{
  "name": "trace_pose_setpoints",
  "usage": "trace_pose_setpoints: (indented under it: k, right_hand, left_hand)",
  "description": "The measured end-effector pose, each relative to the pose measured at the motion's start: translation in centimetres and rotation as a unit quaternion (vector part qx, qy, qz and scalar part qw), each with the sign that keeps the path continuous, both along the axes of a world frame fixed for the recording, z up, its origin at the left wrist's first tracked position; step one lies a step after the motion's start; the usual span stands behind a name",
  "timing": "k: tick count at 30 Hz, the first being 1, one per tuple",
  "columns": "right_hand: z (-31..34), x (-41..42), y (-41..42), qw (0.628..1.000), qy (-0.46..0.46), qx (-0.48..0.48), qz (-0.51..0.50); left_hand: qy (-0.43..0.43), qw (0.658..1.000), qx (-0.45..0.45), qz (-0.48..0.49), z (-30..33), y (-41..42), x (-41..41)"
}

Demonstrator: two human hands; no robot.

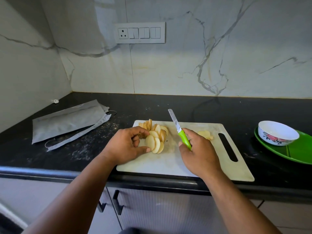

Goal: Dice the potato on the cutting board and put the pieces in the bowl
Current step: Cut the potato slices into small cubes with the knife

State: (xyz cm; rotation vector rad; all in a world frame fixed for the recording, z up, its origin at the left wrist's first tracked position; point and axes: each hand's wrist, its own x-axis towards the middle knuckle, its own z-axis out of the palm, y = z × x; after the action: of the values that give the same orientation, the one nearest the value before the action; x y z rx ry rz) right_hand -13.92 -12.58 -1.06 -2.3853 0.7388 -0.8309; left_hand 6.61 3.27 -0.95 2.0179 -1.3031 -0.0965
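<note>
While the left hand (pixel 125 146) pinches the fanned potato slices (pixel 156 139) to steady them on the cutting board (pixel 211 166), the right hand (pixel 197 149) grips the knife (pixel 179 130) blade-up, clear of fingers; bowl (pixel 277 133) waits empty alongside.

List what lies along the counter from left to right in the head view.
Grey cloth bag → left hand → fanned pale potato slices → green-handled knife → right hand → white floral bowl on green plate.

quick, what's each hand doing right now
Left hand: fingers curled round the fanned potato slices on the cutting board.
Right hand: grips the green-handled knife, blade raised off the board.
</note>
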Motion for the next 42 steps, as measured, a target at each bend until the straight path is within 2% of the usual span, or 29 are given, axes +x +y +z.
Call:
trace_pose_setpoints:
  k: [8,17,21,24,29,35,38,40,42]
  right_hand:
    - [0.5,0.1,0.7,0.999,0.041,-0.026,-0.021]
    - [2.7,0.4,2.4,0.975,0.201,-0.062,-0.074]
    - [3.1,0.0,3.0,0.971,0.211,-0.066,-0.094]
    - [3.5,0.2,3.5,0.971,0.219,-0.061,-0.076]
    - [3.6,1.5,4.9,0.971,0.228,-0.058,-0.043]
    - [3.6,1.7,5.0,0.975,0.215,-0.049,-0.030]
    - [3.7,0.0,3.4,0.977,0.204,-0.033,-0.049]
    - [3.9,-1.4,2.3,0.976,0.207,-0.019,-0.067]
    - [4.1,-2.7,1.6,0.973,0.216,-0.011,-0.078]
  left_hand:
    - [-0.041,0.997,0.062,-0.005,1.3,-0.4,0.1]
    - [-0.095,0.986,0.135,-0.025,3.1,-1.0,-0.2]
    - [-0.111,0.982,0.149,-0.019,4.0,-1.3,-0.1]
    - [-0.085,0.984,0.152,-0.036,4.0,-1.1,0.4]
    - [0.027,0.997,0.067,-0.041,3.5,-0.5,0.8]
    - [0.076,0.995,-0.059,-0.039,3.5,-1.0,-1.1]
    - [0.013,0.998,-0.044,-0.044,4.7,-2.9,-3.8]
    - [-0.041,0.999,0.004,-0.029,5.2,-4.9,-5.6]
    - [-0.054,0.997,0.056,0.004,5.3,-7.1,-7.0]
